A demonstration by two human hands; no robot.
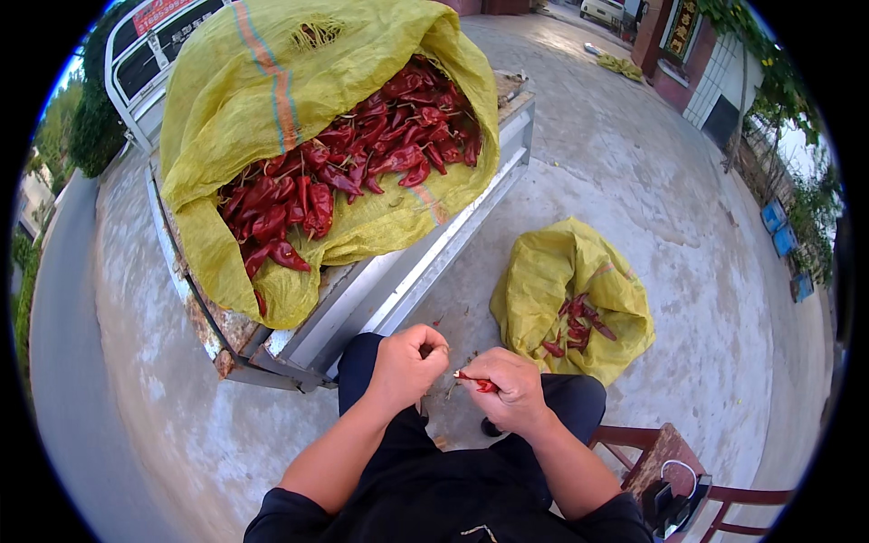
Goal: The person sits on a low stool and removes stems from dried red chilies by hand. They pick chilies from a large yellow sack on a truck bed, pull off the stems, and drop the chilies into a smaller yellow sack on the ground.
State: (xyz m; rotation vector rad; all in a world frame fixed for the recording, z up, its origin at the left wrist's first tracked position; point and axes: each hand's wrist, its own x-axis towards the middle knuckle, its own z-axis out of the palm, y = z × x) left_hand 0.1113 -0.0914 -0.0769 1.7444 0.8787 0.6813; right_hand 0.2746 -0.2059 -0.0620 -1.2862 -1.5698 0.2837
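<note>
My left hand is closed in a pinch just left of my right hand; whatever is between its fingertips is too small to make out. My right hand grips a dried red pepper with a pale end pointing left. Above them, on the truck bed, a large yellow woven sack lies open, full of red peppers. Beyond my right hand, on the ground, a second yellow sack stands open with a few red peppers inside.
The metal tailgate edge runs just beyond my knees. A wooden chair with a black object and white cord is at my right. Farther off are concrete ground, a yellow sack, a parked car and blue boxes.
</note>
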